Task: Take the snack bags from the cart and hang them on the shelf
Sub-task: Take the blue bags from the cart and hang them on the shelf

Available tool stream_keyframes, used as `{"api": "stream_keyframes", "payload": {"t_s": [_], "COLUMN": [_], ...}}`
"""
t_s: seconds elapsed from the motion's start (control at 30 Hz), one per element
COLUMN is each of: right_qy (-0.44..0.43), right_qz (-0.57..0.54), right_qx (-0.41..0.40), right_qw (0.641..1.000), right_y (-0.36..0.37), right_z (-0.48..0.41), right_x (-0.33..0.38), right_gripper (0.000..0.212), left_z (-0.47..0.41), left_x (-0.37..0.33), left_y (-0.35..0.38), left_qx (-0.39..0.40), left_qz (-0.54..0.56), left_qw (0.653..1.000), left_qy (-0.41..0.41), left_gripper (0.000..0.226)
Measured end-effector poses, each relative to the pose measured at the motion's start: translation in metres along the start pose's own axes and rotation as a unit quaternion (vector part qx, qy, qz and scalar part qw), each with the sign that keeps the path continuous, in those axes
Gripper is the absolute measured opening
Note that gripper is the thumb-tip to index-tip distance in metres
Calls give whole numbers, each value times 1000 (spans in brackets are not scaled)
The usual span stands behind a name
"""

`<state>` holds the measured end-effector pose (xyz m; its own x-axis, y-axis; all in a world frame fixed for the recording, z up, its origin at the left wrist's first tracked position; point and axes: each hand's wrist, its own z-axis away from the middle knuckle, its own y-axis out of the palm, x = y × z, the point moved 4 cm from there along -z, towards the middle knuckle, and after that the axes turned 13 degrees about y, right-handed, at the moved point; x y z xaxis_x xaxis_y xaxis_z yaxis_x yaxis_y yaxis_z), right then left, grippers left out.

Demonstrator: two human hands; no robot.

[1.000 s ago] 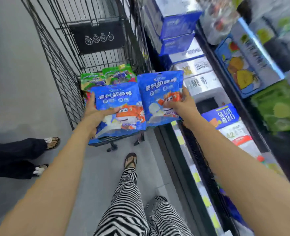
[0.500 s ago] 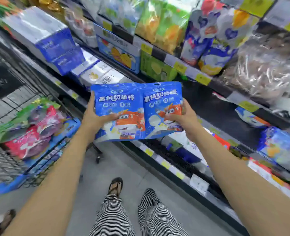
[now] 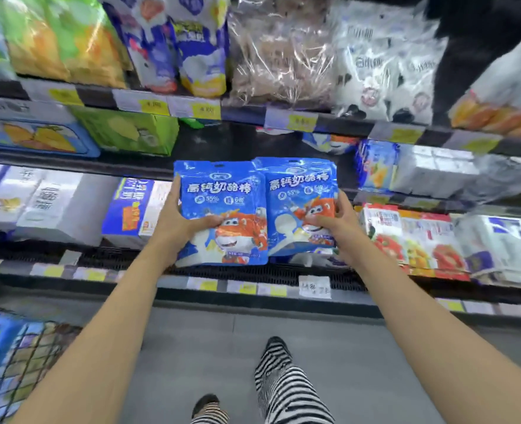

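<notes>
Now two bags are up at the shelf, one in each hand.

The left hand (image 3: 179, 220) has its grip closed on the left bag (image 3: 222, 209), thumb across the front; the right hand (image 3: 334, 223) grips the right bag (image 3: 299, 203) the same way. Both are held upright, side by side with edges overlapping, likely so the hang holes at 12 o'clock face the shelf (image 3: 253, 142). A like bag (image 3: 329, 143) hangs behind at 1 o'clock. The cart (image 3: 23, 362) sits at 8 o'clock.
</notes>
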<state>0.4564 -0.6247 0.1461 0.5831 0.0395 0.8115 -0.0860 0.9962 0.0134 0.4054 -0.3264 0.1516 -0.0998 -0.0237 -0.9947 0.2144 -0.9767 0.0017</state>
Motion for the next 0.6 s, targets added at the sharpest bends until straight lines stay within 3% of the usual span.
{"api": "stream_keyframes", "payload": {"t_s": [0.13, 0.23, 0.3, 0.6], "right_qy": [-39, -71, -92, -261], "right_qz": [-62, -90, -111, -138], "right_qx": [-23, -36, -39, -25], "right_qw": [997, 993, 989, 955], "right_y": [-26, -39, -47, -71], "right_z": [-30, -56, -73, -140], "right_x": [-23, -32, -37, -40], "right_gripper": [57, 66, 69, 50], "left_z": [-25, -46, -59, -117], "left_x": [26, 47, 59, 108], "left_y": [25, 39, 49, 71], "left_qx": [45, 75, 86, 92], "left_qz": [6, 7, 13, 34], "left_qw": [998, 993, 989, 960], "left_qy": [42, 96, 124, 263], "left_gripper": [127, 107, 107, 100]}}
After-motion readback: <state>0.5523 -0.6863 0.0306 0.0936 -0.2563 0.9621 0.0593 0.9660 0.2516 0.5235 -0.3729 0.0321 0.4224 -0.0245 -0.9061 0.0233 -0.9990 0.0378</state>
